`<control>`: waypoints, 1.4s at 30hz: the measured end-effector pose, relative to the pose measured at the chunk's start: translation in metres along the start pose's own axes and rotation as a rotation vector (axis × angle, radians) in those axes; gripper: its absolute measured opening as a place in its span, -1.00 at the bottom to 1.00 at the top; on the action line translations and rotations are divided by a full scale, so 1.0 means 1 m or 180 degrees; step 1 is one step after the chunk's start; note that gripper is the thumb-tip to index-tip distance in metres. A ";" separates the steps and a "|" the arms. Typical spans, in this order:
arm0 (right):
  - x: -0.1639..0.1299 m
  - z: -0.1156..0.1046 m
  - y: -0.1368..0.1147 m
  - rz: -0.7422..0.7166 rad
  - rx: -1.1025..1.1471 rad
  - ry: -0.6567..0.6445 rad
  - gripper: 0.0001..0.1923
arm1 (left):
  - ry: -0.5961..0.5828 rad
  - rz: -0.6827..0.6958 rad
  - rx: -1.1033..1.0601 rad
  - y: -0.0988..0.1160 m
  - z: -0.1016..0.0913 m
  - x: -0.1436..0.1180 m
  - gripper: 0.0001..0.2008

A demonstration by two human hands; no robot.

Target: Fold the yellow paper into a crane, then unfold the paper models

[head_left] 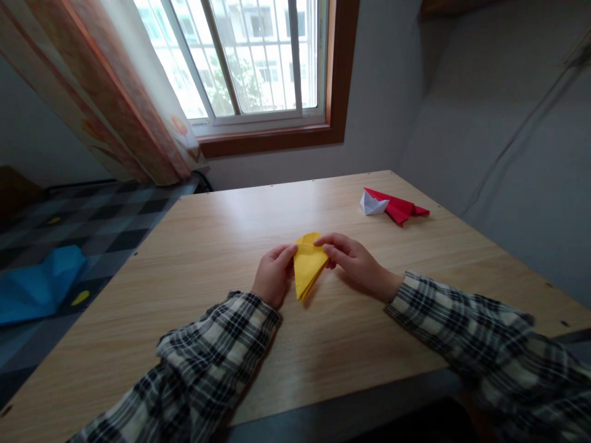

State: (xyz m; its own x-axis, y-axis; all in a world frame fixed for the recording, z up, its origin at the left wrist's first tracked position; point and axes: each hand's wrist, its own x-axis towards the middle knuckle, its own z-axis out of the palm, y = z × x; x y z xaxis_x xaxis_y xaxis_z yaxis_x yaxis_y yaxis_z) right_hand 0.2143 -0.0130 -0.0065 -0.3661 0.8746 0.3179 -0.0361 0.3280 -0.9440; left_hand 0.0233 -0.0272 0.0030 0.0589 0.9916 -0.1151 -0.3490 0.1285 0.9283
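A folded piece of yellow paper is held between both hands just over the middle of the table. Several layers show along its lower right edge, and it narrows to a point toward me. My left hand pinches its left side, thumb on top and the other fingers behind. On the right side, my right hand grips the paper near its upper corner, with the index finger and thumb on the front face. Fingers behind the paper are partly hidden.
A white paper boat and a red paper plane lie at the back right of the wooden table. Blue paper rests on the checked cloth at left. A window and curtain are behind.
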 end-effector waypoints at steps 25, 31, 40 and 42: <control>0.005 -0.004 -0.003 0.0492 0.0266 0.0189 -0.71 | -0.0273 -0.0017 -0.0145 -0.004 -0.005 0.007 -0.69; 0.006 -0.005 -0.004 0.0764 0.0652 0.0272 -0.74 | -0.0347 0.0049 -0.0083 0.003 0.002 -0.003 -0.61; 0.009 -0.008 0.016 0.0466 0.0345 0.0902 -0.63 | -0.0417 0.0183 0.0285 0.002 0.000 -0.004 -0.63; 0.010 -0.009 0.016 0.0392 0.0344 0.0974 -0.63 | -0.0421 0.0236 0.0483 0.002 -0.001 -0.005 -0.59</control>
State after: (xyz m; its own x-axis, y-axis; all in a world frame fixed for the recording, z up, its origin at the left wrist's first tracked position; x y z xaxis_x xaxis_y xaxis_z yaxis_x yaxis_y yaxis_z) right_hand 0.2184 0.0037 -0.0174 -0.0787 0.9771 0.1975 -0.1133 0.1881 -0.9756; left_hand 0.0215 -0.0321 0.0051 0.1639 0.9865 -0.0063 -0.2127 0.0415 0.9762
